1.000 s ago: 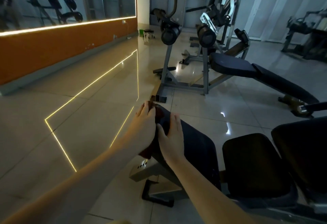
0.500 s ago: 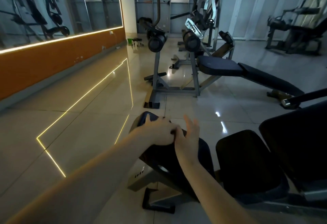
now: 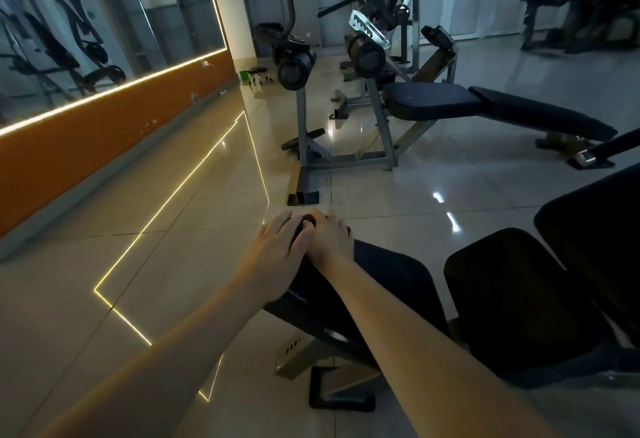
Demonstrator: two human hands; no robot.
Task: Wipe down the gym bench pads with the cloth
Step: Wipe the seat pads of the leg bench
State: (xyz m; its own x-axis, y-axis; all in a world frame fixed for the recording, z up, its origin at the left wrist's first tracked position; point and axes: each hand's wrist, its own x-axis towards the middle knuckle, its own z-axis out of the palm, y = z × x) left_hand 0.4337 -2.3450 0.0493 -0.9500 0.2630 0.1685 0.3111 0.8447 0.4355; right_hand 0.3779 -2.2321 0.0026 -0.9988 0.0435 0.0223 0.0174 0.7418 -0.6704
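Note:
The near bench's long black pad [image 3: 391,285] runs away from me, and both hands are at its far end. My left hand [image 3: 277,250] lies over the rounded end. It holds a dark reddish cloth [image 3: 307,220], of which only a small bunched part shows between the two hands. My right hand [image 3: 330,240] rests on the pad right beside it, touching the left, with its fingers draped over the far edge. A black seat pad [image 3: 512,299] follows on the right, then part of a further pad [image 3: 595,226].
A second bench with black pads [image 3: 485,108] on a grey frame [image 3: 346,157] stands ahead, with roller pads [image 3: 294,67] on top. More machines fill the back right. An orange wall [image 3: 86,136] under a mirror runs along the left. Glossy floor tiles [image 3: 138,230] lie between.
My right hand, lifted with its fingers raised half a second ago, now rests on the pad's end. Both hands have moved to the pad's far end with the cloth.

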